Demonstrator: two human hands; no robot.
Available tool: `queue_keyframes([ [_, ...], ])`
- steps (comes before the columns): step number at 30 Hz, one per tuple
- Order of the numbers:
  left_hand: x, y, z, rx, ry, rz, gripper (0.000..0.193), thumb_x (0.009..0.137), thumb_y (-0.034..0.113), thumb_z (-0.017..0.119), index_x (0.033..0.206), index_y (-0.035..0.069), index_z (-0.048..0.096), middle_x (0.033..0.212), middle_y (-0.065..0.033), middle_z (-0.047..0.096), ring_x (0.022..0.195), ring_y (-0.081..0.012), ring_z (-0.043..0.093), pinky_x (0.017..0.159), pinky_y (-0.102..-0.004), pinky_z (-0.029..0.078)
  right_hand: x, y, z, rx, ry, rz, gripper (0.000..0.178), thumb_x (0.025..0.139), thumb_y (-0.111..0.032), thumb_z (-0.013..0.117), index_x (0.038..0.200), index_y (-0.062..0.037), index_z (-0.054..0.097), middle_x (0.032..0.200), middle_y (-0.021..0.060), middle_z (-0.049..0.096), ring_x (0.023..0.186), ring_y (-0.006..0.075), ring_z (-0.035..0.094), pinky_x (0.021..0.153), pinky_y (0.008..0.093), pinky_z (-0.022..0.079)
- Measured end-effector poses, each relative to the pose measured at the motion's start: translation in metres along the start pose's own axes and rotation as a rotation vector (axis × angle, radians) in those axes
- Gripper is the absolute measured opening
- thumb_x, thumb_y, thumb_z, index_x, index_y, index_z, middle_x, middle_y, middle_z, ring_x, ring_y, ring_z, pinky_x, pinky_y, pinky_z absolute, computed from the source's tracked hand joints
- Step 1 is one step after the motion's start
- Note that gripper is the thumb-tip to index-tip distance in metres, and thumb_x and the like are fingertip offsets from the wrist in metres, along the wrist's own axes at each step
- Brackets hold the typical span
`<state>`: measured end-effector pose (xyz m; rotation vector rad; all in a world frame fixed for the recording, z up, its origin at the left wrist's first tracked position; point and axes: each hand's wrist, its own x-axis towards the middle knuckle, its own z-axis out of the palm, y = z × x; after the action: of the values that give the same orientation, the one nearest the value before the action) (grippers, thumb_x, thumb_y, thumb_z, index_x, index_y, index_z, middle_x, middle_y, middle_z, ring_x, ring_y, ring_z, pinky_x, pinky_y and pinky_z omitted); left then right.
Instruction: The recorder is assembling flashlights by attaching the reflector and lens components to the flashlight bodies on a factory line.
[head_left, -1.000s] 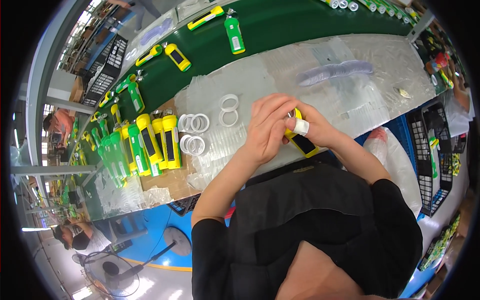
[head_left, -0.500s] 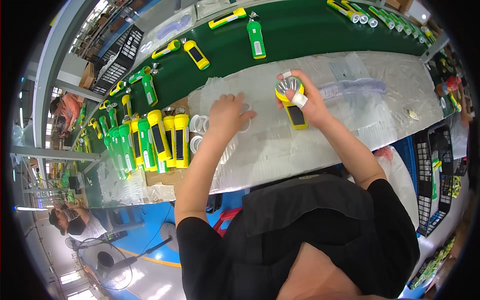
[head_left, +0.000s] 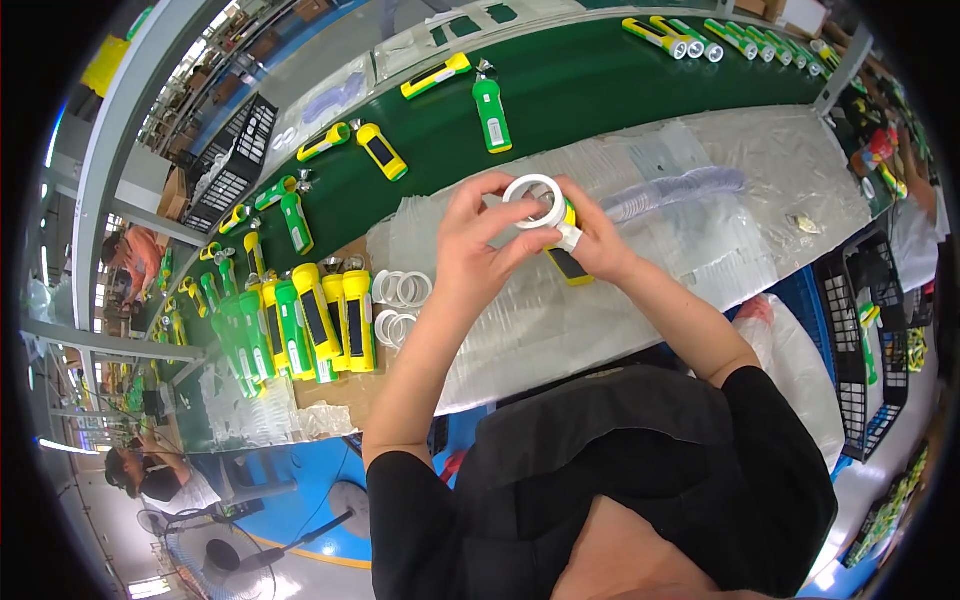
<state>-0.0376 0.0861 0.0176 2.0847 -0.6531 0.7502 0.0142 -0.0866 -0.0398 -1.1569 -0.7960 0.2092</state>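
Observation:
My right hand point(head_left: 597, 240) is wrapped round a yellow flashlight point(head_left: 572, 266) with a dark panel on its body; tape covers some of the fingers. In my left hand point(head_left: 478, 235) a white plastic ring point(head_left: 520, 187) is gripped by its rim. The ring sits over the head of the flashlight, and part of the silvery reflector shows through it. Whether the ring touches the flashlight, I cannot tell. More white rings point(head_left: 408, 290) lie to the left, beside a row of green and yellow flashlights point(head_left: 318, 318).
A plastic-covered worktop point(head_left: 690, 240) lies under my hands. Beyond it runs a green conveyor belt point(head_left: 590, 95) with scattered flashlights. A black crate point(head_left: 232, 160) stands at the far left, another crate point(head_left: 840, 340) at the right. People sit farther left.
My left hand has picked up a white ring from the worktop and carried it right, over the flashlight head. My right hand with the flashlight has shifted slightly left.

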Motion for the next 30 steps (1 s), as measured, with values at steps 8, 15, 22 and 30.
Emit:
queue_keyframes([
  [8,0.0,0.012,-0.004,0.161,-0.091,0.049,0.04,0.064,0.022,0.086,0.1,0.012,0.075,0.104,-0.0074,0.06,0.095,-0.025,0.056,0.074,-0.035,0.045,-0.01,0.008,-0.011,-0.125,-0.01,-0.031,0.052,0.091,-0.02,0.064,0.136,-0.0058,0.041,0.125,0.009,0.051,0.118,0.0195,0.05,0.099,0.0339,0.041],
  [15,0.012,0.027,0.007,0.082,-0.216,0.033,0.043,0.065,0.02,0.086,0.105,0.011,0.073,0.106,-0.0087,0.06,0.096,-0.0267,0.057,0.082,-0.0382,0.049,-0.005,-0.061,-0.048,-0.776,-0.137,-0.322,0.044,0.081,-0.023,0.076,0.117,-0.0048,0.058,0.117,0.0113,0.061,0.108,0.027,0.061,0.09,0.0373,0.049],
  [22,0.014,0.024,0.05,0.002,-0.236,-0.017,0.046,0.069,0.016,0.085,0.108,0.008,0.062,0.106,-0.0093,0.066,0.098,-0.0273,0.066,0.08,-0.0349,0.053,0.016,-0.142,-0.05,-1.21,-0.532,-0.086,0.034,0.069,-0.021,0.078,0.096,-0.0063,0.062,0.088,0.0093,0.059,0.084,0.0278,0.061,0.069,0.0393,0.048],
  [30,0.012,0.036,0.061,-0.017,-0.195,0.02,0.042,0.071,0.013,0.084,0.105,0.006,0.06,0.101,-0.0081,0.069,0.085,-0.0237,0.066,0.067,-0.0322,0.051,0.04,-0.14,-0.055,-1.208,-0.781,0.113,0.022,0.069,-0.019,0.072,0.079,-0.0048,0.058,0.082,0.0121,0.059,0.083,0.0308,0.061,0.07,0.0414,0.049],
])
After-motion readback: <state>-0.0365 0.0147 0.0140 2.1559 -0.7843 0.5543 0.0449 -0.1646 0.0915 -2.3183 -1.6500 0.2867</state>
